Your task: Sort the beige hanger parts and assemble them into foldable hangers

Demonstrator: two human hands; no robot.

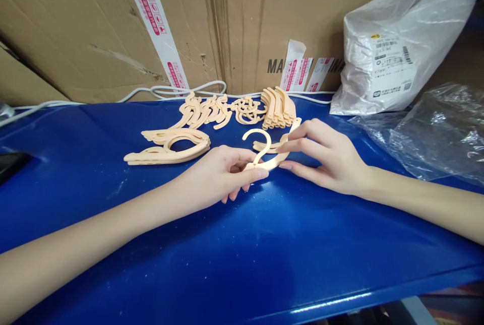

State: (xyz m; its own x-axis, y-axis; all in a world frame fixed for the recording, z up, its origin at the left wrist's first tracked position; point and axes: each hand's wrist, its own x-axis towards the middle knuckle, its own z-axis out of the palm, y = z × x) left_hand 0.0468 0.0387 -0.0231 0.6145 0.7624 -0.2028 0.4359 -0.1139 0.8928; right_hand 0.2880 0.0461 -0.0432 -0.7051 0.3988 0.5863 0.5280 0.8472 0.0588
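Observation:
A cream plastic hanger (269,141) with a curved hook is held over the blue table, its hook pointing up and left. My left hand (223,174) pinches it at the hook's base between thumb and fingers. On the hanger's curved arm, to the right, the thumb and fingers of my right hand (333,156) are closed. Just behind lie loose curved hanger pieces (264,147), partly covered by the hook and my fingers. Left of my left hand is a stack of folded hangers (177,154).
Behind are piles of curved arm pieces (204,112), small hooks (247,111) and stacked flat arms (278,108). A white cable (139,92) runs before cardboard boxes (249,17). At right are a labelled white plastic bag (397,58) and clear film (446,133). A dark object (11,166) sits far left.

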